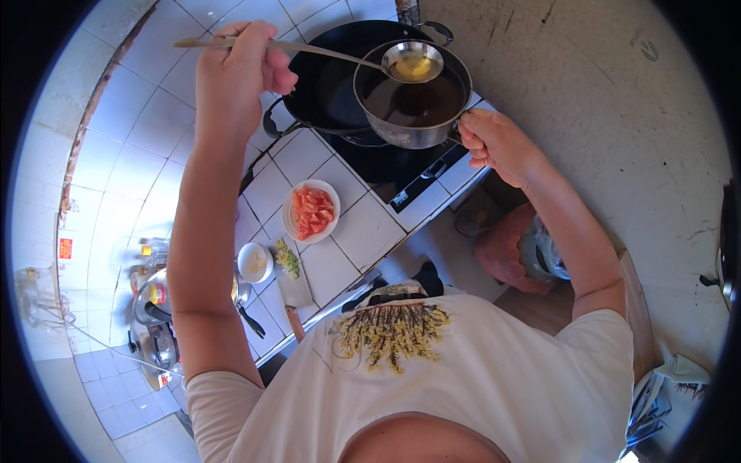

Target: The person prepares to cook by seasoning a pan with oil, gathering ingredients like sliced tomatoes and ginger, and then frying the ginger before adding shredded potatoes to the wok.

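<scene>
My left hand [243, 63] grips the long handle of a metal ladle [330, 53]. The ladle's bowl, with clear yellowish liquid in it, is over a stainless steel pot [399, 138]. Dark-looking liquid covers the bottom of that pot. At the pot's right side, my right hand [498, 139] is closed around its handle, which the fingers mostly hide. Both pot and ladle are above the right part of a black two-handled wok [324, 98], which sits on a black cooktop [376, 168]. A thin dark sheen shows inside the wok.
On the white tiled counter [370, 231] are a plate of chopped tomato [312, 209], a small white bowl [255, 262] with pale pieces, and a cleaver [294, 286] bearing chopped green pieces. Bottles [153, 250] stand farther left. A reddish bag-lined bin [512, 249] is below, right.
</scene>
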The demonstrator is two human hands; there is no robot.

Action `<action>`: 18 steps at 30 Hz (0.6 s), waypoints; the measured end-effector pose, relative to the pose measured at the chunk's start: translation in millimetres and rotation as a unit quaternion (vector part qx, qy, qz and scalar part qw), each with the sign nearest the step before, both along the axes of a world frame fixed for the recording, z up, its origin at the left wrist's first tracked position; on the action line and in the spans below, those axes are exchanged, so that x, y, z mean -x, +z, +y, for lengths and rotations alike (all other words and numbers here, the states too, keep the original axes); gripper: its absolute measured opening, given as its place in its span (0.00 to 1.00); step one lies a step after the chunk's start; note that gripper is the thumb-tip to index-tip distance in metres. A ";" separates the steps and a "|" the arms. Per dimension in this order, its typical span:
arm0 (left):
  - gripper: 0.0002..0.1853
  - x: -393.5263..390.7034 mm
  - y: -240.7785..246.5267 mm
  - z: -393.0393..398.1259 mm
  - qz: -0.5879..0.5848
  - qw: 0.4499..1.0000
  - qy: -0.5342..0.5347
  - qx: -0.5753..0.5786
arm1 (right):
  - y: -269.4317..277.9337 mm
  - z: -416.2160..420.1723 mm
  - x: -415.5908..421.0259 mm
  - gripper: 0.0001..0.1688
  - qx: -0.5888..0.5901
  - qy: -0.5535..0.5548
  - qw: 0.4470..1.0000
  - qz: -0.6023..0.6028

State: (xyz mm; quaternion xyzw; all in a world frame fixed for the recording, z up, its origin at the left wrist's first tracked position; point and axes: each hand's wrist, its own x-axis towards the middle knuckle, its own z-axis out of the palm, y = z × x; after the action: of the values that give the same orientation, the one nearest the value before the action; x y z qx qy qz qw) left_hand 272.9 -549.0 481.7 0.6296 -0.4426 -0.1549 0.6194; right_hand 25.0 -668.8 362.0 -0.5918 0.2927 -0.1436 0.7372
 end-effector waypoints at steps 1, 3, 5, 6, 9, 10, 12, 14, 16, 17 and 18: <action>0.12 -3.3 1.1 -2.1 0.002 1.000 -0.002 0.003 | 0.1 -2.4 -1.2 0.14 0.000 0.004 1.000 -0.001; 0.12 -10.4 4.5 -7.2 0.006 1.000 -0.005 0.009 | 1.0 -7.9 -3.7 0.14 0.002 0.012 1.000 -0.003; 0.12 -14.7 10.8 -12.0 0.016 1.000 -0.012 0.015 | 3.3 -12.0 -6.9 0.13 0.005 0.003 1.000 -0.003; 0.12 -18.6 13.5 -13.9 0.020 1.000 -0.013 0.018 | 3.8 -14.1 -9.9 0.13 0.007 0.002 1.000 -0.004; 0.12 -45.3 25.0 -23.0 0.030 0.999 -0.002 0.016 | 4.7 -19.8 -15.7 0.13 0.013 -0.010 1.000 0.004; 0.08 -45.9 28.0 -26.9 0.052 0.998 0.012 0.019 | 5.0 -21.9 -15.7 0.13 0.010 -0.013 1.000 0.002; 0.09 -42.5 36.0 -36.1 0.098 0.994 0.040 0.024 | 4.2 -25.2 -12.0 0.14 0.004 -0.019 1.000 -0.002; 0.10 -84.7 32.8 -33.5 0.066 0.998 0.015 0.017 | 8.3 -23.3 -8.6 0.13 0.002 -0.015 1.000 -0.007; 0.10 -85.8 26.3 -33.8 0.033 0.999 0.009 0.030 | 8.9 -21.3 1.5 0.13 0.001 -0.035 0.999 0.000; 0.11 -79.8 17.5 -34.1 0.012 0.999 0.022 0.048 | 8.5 -18.3 8.0 0.13 0.004 -0.051 0.999 0.006; 0.12 -71.5 13.0 -36.3 -0.007 0.997 0.032 0.067 | 7.5 -15.1 16.6 0.13 0.008 -0.071 0.997 0.013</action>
State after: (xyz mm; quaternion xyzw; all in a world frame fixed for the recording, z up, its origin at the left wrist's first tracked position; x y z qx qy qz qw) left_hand 344.4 -585.3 494.7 0.6017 -0.4361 -0.1001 0.6616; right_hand 8.3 -684.0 369.5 -0.5773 0.3420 -0.1901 0.7167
